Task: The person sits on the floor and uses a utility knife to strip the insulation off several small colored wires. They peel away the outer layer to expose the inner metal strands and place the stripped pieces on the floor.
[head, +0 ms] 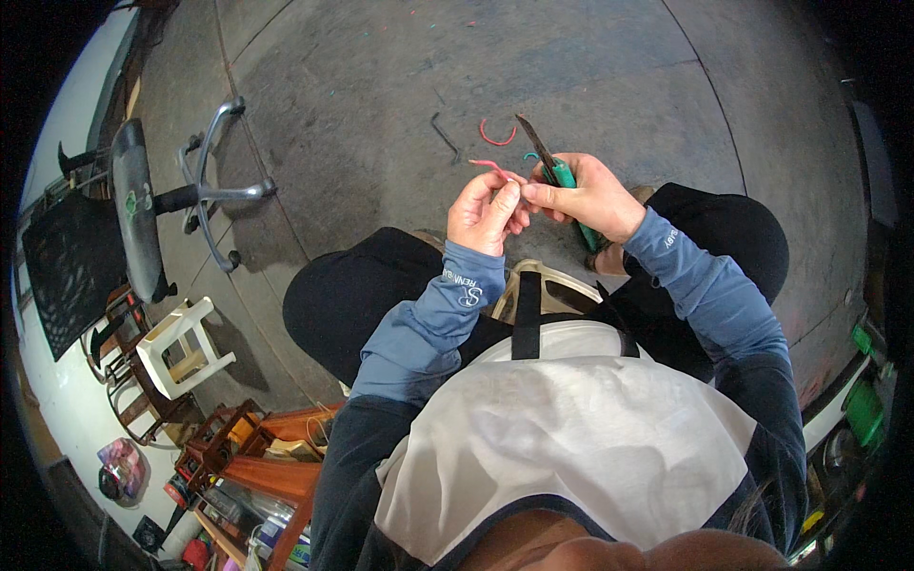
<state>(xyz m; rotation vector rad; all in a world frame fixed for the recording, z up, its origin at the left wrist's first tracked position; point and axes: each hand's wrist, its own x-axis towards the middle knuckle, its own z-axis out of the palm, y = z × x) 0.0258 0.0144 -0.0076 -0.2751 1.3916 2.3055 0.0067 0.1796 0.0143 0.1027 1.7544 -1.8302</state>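
A short piece of red insulated wire (489, 165) is pinched between the thumb and fingers of my left hand (487, 210). My right hand (596, 196) is closed around the green handle of a knife (564, 175), its dark, worn blade pointing up and away to the left. The thumb of my right hand meets the fingertips of my left hand close to the wire. On the floor beyond the hands lie a curved red wire piece (498, 135), a bent dark wire piece (445, 137) and a small green piece (530, 155), partly beside the blade.
My knees flank the hands, with a pale plastic stool (546, 275) between my legs. At left are an office chair (132, 207), an upturned white stool (175, 350) and wooden furniture (268, 471) holding various items. Tiny coloured scraps dot the concrete floor (371, 78). Green objects (864, 410) stand at the right edge.
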